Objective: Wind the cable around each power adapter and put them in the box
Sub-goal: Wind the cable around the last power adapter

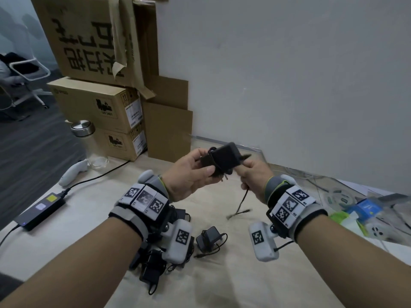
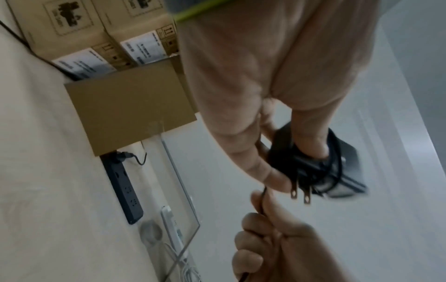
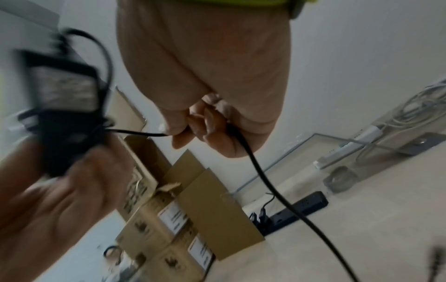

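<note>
1. The left hand (image 1: 189, 174) grips a black rectangular plastic power adapter (image 1: 224, 157) in the air above the pale desk (image 1: 222, 285), thumb on the near face and fingers behind it.
2. The adapter's two metal prongs (image 2: 300, 193) stick out past the left thumb.
3. Several turns of its thin black cable (image 3: 265, 181) already lie around the adapter body.
4. The right hand (image 1: 255, 176) sits just beside the adapter with its fingers curled around the loose run of that cable; a short taut stretch joins hand and adapter.
5. The free end of the cable hangs below the right hand, blurred, above the desk.
6. More black adapters with loose cables (image 1: 209, 241) lie on the desk beneath the wrists.
7. Stacked brown cardboard boxes (image 1: 100, 105) stand at the desk's far left by the white wall.
8. A long black power brick (image 1: 41, 211) lies near the desk's left edge.
</note>
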`<state>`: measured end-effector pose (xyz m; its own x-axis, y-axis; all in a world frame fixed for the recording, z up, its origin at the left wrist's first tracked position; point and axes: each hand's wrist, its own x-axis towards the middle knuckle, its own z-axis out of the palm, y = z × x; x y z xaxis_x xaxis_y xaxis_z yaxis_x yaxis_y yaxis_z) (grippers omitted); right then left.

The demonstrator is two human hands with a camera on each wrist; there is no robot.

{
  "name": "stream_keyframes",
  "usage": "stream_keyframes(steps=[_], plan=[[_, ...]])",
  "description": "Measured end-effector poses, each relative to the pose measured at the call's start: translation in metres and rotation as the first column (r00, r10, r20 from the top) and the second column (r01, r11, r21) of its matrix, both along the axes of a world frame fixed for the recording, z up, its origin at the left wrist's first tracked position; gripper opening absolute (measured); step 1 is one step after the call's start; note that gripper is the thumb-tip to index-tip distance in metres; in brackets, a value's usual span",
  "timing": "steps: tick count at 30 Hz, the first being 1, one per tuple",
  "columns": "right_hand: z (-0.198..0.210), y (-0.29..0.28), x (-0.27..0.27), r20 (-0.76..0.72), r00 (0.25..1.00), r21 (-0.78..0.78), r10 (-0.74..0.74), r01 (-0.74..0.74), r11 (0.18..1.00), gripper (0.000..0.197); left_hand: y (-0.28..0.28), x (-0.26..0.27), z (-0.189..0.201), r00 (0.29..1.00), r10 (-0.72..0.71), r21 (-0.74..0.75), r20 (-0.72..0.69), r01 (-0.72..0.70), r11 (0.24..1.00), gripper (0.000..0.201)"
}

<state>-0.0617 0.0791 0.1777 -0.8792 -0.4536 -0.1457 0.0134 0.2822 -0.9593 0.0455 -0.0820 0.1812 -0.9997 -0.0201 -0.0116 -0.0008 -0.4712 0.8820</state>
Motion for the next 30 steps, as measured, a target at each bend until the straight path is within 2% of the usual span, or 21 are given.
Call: stream_keyframes(steps=[2,4,7,8,10,12,13,15,16,17,19,22,24,27,28,30], plan=[[-0.003,-0.002,0.008,-0.037,0.997,0.082,0.062,-0.059,0.995,0.024,0.005,-0.003,0.000,0.992,0.126,0.008,0.010,-0.126,0.992,0.028],[-0.003,-0.002,0.015,-0.082,0.989,0.192,0.124,-0.106,0.976,0.027,0.007,-0.007,-0.002,0.966,0.258,-0.047,0.033,-0.256,0.966,0.022],[0.003,0.000,0.016,-0.188,0.958,0.341,0.215,-0.141,0.929,0.027,-0.004,-0.011,-0.008,0.909,0.415,-0.311,0.039,-0.384,0.869,0.023],[0.005,0.000,0.015,-0.221,0.943,0.397,0.250,-0.148,0.906,0.027,-0.009,-0.013,-0.010,0.895,0.446,-0.436,0.024,-0.392,0.810,0.025],[0.012,0.000,0.015,-0.261,0.907,0.506,0.330,-0.163,0.847,0.027,-0.016,-0.015,-0.014,0.883,0.469,-0.686,-0.033,-0.361,0.632,0.029],[0.020,-0.005,0.017,-0.309,0.862,0.592,0.403,-0.157,0.791,0.028,-0.020,-0.015,-0.018,0.892,0.441,-0.846,-0.095,-0.306,0.436,0.034],[0.024,-0.007,0.018,-0.338,0.840,0.615,0.423,-0.142,0.775,0.029,-0.019,-0.015,-0.018,0.903,0.416,-0.888,-0.112,-0.279,0.365,0.036],[0.033,-0.011,0.016,-0.408,0.805,0.623,0.431,-0.099,0.776,0.029,-0.017,-0.013,-0.019,0.931,0.348,-0.934,-0.108,-0.216,0.286,0.041],[0.037,-0.011,0.013,-0.436,0.795,0.610,0.422,-0.083,0.788,0.029,-0.016,-0.012,-0.019,0.949,0.302,-0.944,-0.088,-0.176,0.279,0.042],[0.039,-0.010,0.010,-0.449,0.797,0.587,0.404,-0.079,0.806,0.027,-0.016,-0.010,-0.019,0.966,0.251,-0.945,-0.059,-0.135,0.298,0.043],[0.040,-0.007,0.002,-0.421,0.828,0.511,0.370,-0.120,0.851,0.025,-0.014,-0.006,-0.016,0.988,0.155,-0.922,-0.002,-0.062,0.383,0.043],[0.031,-0.001,-0.003,-0.341,0.882,0.350,0.325,-0.202,0.915,0.022,-0.015,0.002,-0.014,0.998,0.025,-0.808,0.051,0.027,0.588,0.042],[0.023,0.001,-0.006,-0.272,0.932,0.216,0.237,-0.181,0.959,0.020,-0.015,0.006,-0.013,0.998,-0.029,-0.650,0.064,0.064,0.757,0.041],[0.010,0.001,-0.007,-0.109,0.981,0.076,0.160,-0.152,0.985,0.017,-0.015,0.010,-0.011,0.996,-0.057,-0.309,0.063,0.074,0.948,0.040],[0.006,0.001,-0.005,-0.043,0.986,0.036,0.163,-0.162,0.986,0.017,-0.013,0.011,-0.011,0.997,-0.049,-0.168,0.053,0.057,0.984,0.039],[0.000,0.000,0.001,0.037,0.979,0.019,0.202,-0.203,0.979,0.020,-0.009,0.009,-0.011,1.000,0.018,0.029,0.017,-0.019,0.999,0.037]])
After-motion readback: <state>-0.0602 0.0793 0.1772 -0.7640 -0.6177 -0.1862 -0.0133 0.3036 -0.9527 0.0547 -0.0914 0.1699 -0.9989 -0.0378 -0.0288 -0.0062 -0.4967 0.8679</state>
